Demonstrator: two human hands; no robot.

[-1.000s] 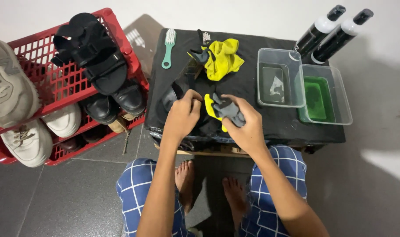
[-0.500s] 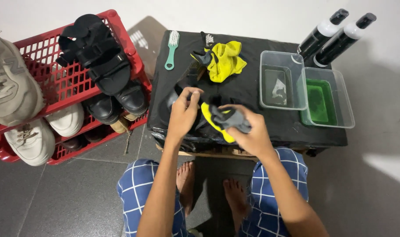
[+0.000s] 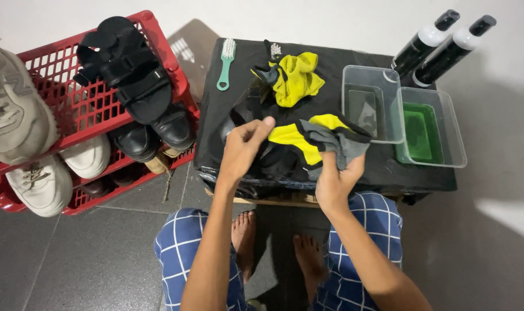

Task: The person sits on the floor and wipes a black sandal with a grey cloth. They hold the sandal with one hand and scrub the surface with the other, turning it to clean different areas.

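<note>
Hands meet at the middle of the frame over a black-covered counter (image 3: 383, 173). The left hand (image 3: 242, 151) has its fingers curled narrow, the fingertips pinching the near edge of a yellow and grey glove (image 3: 313, 138). The right hand (image 3: 335, 178) is closed around the grey cuff end of the same glove, holding it bunched from below. The glove hangs between the two hands, just above a dark shoe (image 3: 256, 155) that lies on the counter at centre; how much of the glove rests on the shoe I cannot tell.

Higher on the counter, just above the hands, lies a second yellow and grey glove (image 3: 296, 80), crumpled. To its left, near the counter's upper left corner, a green brush (image 3: 226, 62) lies with its bristle head pointing up the frame. Right of the gloves stand two clear plastic tubs, touching each other: the nearer clear tub (image 3: 368, 103) looks to hold clear liquid, and the green tub (image 3: 430, 128) at the right holds green liquid. Two black-and-white bottles (image 3: 440, 43) lean at the upper right, behind the tubs.

At the left of the frame a red crate (image 3: 72, 86) carries black sandals (image 3: 126, 63) on top, pale sneakers (image 3: 20, 132) on its left side and black shoes (image 3: 152, 135) lower down. Blue checked trousers (image 3: 365, 230) and bare feet (image 3: 273, 242) show at the bottom, on a grey tiled floor (image 3: 89, 253).
</note>
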